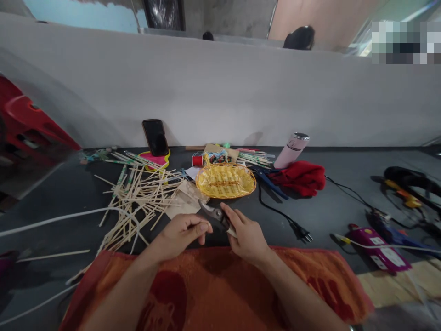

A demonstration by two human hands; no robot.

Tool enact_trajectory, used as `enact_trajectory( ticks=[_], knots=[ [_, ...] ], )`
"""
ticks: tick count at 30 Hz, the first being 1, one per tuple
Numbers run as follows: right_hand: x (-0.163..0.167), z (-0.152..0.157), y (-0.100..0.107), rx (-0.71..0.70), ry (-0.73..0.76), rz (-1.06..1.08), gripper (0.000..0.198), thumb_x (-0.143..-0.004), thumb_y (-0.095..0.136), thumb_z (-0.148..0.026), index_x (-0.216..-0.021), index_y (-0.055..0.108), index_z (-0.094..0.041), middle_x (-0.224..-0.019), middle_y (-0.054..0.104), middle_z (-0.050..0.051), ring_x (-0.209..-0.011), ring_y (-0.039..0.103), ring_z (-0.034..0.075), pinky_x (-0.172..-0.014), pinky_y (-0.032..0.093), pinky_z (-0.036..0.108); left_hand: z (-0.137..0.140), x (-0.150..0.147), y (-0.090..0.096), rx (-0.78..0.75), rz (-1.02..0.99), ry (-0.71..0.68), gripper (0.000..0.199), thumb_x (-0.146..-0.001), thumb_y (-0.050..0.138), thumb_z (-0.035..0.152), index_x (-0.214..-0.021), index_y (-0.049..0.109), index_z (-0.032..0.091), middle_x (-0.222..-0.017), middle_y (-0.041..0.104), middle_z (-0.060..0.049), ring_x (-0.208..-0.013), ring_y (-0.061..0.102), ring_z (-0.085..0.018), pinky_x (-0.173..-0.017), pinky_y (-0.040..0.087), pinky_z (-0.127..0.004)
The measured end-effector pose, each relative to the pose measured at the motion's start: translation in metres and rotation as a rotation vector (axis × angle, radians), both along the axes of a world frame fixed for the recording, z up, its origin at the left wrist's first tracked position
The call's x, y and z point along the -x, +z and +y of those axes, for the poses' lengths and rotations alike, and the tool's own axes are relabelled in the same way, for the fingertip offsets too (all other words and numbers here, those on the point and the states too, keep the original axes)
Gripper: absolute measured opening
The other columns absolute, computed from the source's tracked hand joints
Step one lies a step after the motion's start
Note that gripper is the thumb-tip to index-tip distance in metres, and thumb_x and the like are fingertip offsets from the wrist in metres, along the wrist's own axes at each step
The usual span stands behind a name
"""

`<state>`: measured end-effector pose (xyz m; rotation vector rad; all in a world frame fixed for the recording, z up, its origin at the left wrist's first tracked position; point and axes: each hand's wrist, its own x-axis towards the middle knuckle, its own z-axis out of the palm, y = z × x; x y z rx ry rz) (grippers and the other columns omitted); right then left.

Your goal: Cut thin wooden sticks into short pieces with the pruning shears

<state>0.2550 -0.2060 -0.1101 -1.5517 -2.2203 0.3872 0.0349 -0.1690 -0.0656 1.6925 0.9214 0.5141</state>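
Observation:
In the middle of the head view, my right hand (248, 239) is wrapped round a pair of pruning shears (215, 212), whose curved blade points up and to the left. Just left of it, my left hand (184, 235) is closed, thumb against curled fingers; what it holds, if anything, is hidden. Beyond both hands lies a yellow woven basket (225, 180). Many thin wooden sticks (144, 197) are heaped to the left, next to a piece of brown cardboard (182, 202). An orange towel (213, 285) is spread under my forearms.
A phone (155, 138) leans upright behind the sticks. At the right are a pink flask (292, 151), a red cloth (301, 178), a black plug cord (282, 216) and a purple device (381, 250). A red thread spool (197, 161) stands by the basket. A grey partition (220, 92) bounds the table.

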Motion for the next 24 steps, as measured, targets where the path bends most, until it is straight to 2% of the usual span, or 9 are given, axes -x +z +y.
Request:
enact_trajectory(
  ticks=[1, 4, 8, 12, 15, 18, 20, 24],
  knots=[
    [-0.002, 0.002, 0.0, -0.006, -0.03, 0.002, 0.08, -0.074, 0.049, -0.011, -0.148, 0.021, -0.024, -0.128, 0.053, 0.01, -0.107, 0.058, 0.024, -0.087, 0.05, 0.033, 0.003, 0.004, 0.002, -0.024, 0.031, -0.002, 0.034, -0.09, 0.047, 0.04, -0.085, 0.07, 0.017, -0.067, 0.067, -0.002, -0.067, 0.059, -0.014, -0.065, 0.043, -0.022],
    [-0.008, 0.008, -0.002, 0.001, -0.131, -0.012, 0.077, -0.077, 0.049, -0.011, -0.147, 0.022, -0.024, -0.128, 0.054, 0.009, -0.108, 0.057, 0.024, -0.085, 0.05, 0.032, 0.013, 0.017, 0.006, -0.083, 0.084, -0.011, 0.036, -0.09, 0.048, 0.04, -0.071, 0.07, 0.018, -0.074, 0.071, -0.004, -0.077, 0.064, -0.017, -0.071, 0.045, -0.024],
    [-0.014, 0.015, -0.008, 0.016, -0.232, -0.03, 0.07, -0.082, 0.051, -0.015, -0.146, 0.026, -0.027, -0.126, 0.056, 0.008, -0.105, 0.059, 0.023, -0.081, 0.049, 0.03, 0.02, 0.027, 0.007, -0.111, 0.094, 0.06, 0.039, -0.088, 0.05, 0.04, -0.059, 0.066, 0.019, -0.082, 0.073, -0.006, -0.085, 0.065, -0.02, -0.075, 0.045, -0.027],
    [-0.015, 0.017, -0.014, 0.03, -0.253, -0.024, 0.059, -0.084, 0.053, -0.018, -0.139, 0.034, -0.026, -0.125, 0.057, 0.007, -0.105, 0.06, 0.022, -0.083, 0.046, 0.029, 0.021, 0.023, 0.002, -0.088, 0.093, 0.096, 0.035, -0.087, 0.05, 0.043, -0.073, 0.071, 0.018, -0.068, 0.07, -0.004, -0.071, 0.063, -0.018, -0.067, 0.045, -0.026],
    [-0.013, 0.018, -0.017, 0.052, -0.255, -0.006, 0.042, -0.084, 0.056, -0.019, -0.124, 0.044, -0.024, -0.118, 0.06, 0.005, -0.099, 0.061, 0.02, -0.078, 0.045, 0.028, 0.022, 0.02, -0.007, -0.102, 0.11, 0.126, 0.034, -0.088, 0.049, 0.043, -0.08, 0.071, 0.018, -0.066, 0.069, -0.003, -0.067, 0.062, -0.017, -0.064, 0.045, -0.024],
    [-0.012, 0.018, -0.016, 0.069, -0.229, -0.062, 0.02, -0.086, 0.054, -0.021, -0.105, 0.051, -0.024, -0.106, 0.061, 0.003, -0.09, 0.061, 0.018, -0.07, 0.042, 0.025, 0.025, 0.018, -0.021, -0.19, 0.21, 0.109, 0.032, -0.089, 0.047, 0.04, -0.08, 0.07, 0.018, -0.072, 0.071, -0.003, -0.071, 0.064, -0.017, -0.067, 0.046, -0.024],
    [-0.012, 0.017, -0.014, 0.071, -0.203, -0.118, 0.01, -0.087, 0.053, -0.021, -0.097, 0.053, -0.023, -0.104, 0.061, 0.003, -0.09, 0.06, 0.017, -0.069, 0.041, 0.024, 0.026, 0.017, -0.03, -0.243, 0.29, 0.079, 0.028, -0.088, 0.047, 0.035, -0.087, 0.071, 0.02, -0.08, 0.073, -0.003, -0.076, 0.066, -0.018, -0.07, 0.046, -0.025],
    [-0.015, 0.017, -0.012, 0.046, -0.175, -0.162, 0.012, -0.085, 0.055, -0.018, -0.096, 0.055, -0.022, -0.11, 0.06, 0.004, -0.1, 0.056, 0.019, -0.078, 0.043, 0.025, 0.029, 0.016, -0.045, -0.325, 0.421, 0.09, 0.029, -0.088, 0.047, 0.031, -0.104, 0.07, 0.024, -0.103, 0.073, -0.005, -0.096, 0.066, -0.02, -0.082, 0.046, -0.028]
  ],
)
